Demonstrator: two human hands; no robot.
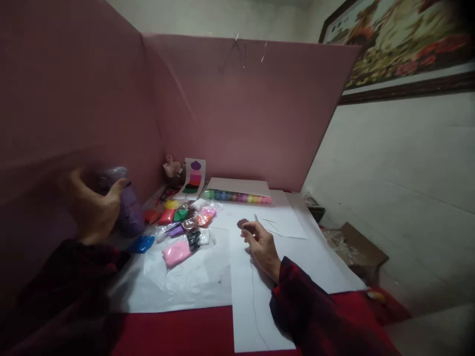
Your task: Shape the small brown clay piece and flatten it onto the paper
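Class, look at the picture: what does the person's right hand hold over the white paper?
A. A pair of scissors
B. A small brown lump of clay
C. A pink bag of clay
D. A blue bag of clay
B: the right hand pinches a small brown lump of clay at its fingertips, above the white paper; the pink bag and blue bag lie apart from it.

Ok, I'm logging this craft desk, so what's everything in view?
clay bags: many, mixed colours, left-centre of table
paper sheets: several, white, across table
card: one, coloured shapes, propped at back
bead row: one, multicoloured, back of table
screen: one, pink, behind table
box: one, brown, right of table
painting: one, framed, upper right
left hand: raised by a blurred purple bag
right hand: on paper, brown lump at fingertips
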